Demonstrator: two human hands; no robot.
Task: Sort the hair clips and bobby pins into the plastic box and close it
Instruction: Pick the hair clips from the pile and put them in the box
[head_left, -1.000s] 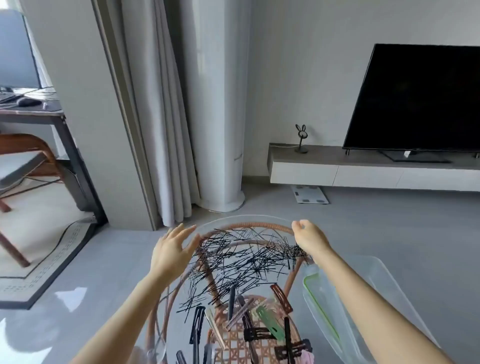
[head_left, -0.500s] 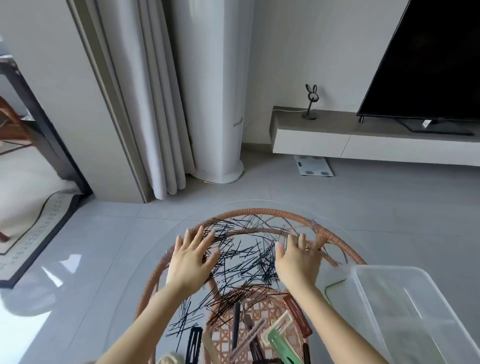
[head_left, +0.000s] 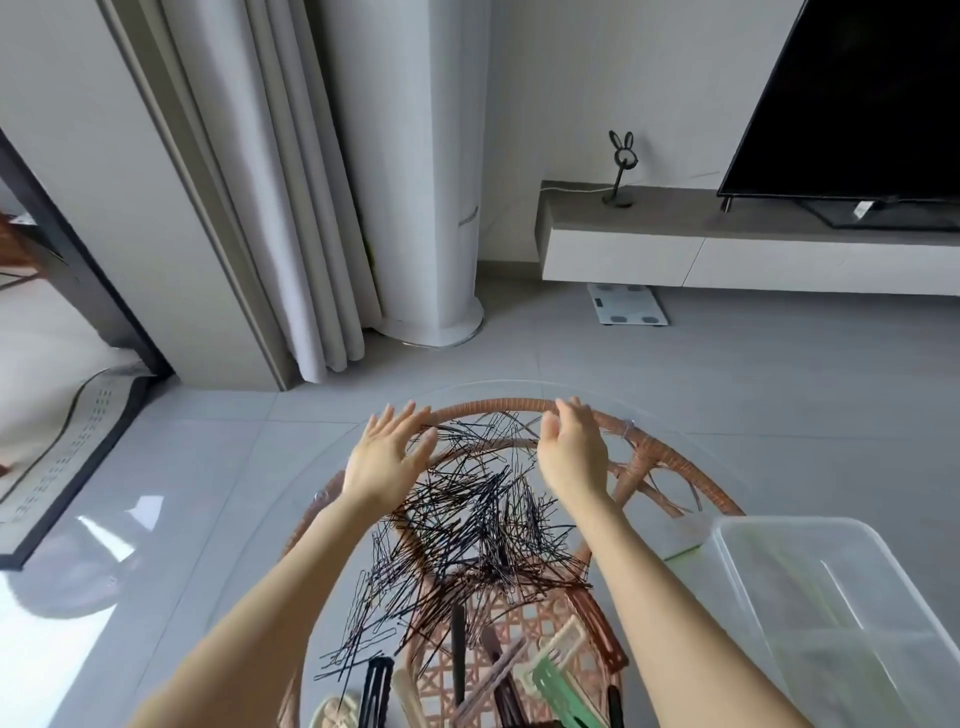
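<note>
A heap of black bobby pins (head_left: 467, 525) lies spread over a round glass tabletop (head_left: 322, 467) on a rattan frame. My left hand (head_left: 387, 457) rests palm down at the heap's far left edge, fingers spread. At the far right edge my right hand (head_left: 571, 452) stands on its side, fingers slightly curled against the pins. Several hair clips (head_left: 550, 670) in black, brown, beige and green lie at the near edge. A clear plastic box (head_left: 831, 613) sits to the right, open at the top.
Grey tiled floor surrounds the table. A white column unit (head_left: 415, 171) and curtain (head_left: 291, 182) stand behind it. A low TV bench (head_left: 727, 244) with a television (head_left: 857, 104) is at the back right, and a bathroom scale (head_left: 626, 304) lies on the floor.
Both hands have moved from flat on the pin heap out to its far edge. The right hand has turned onto its side. The view has tilted further down.
</note>
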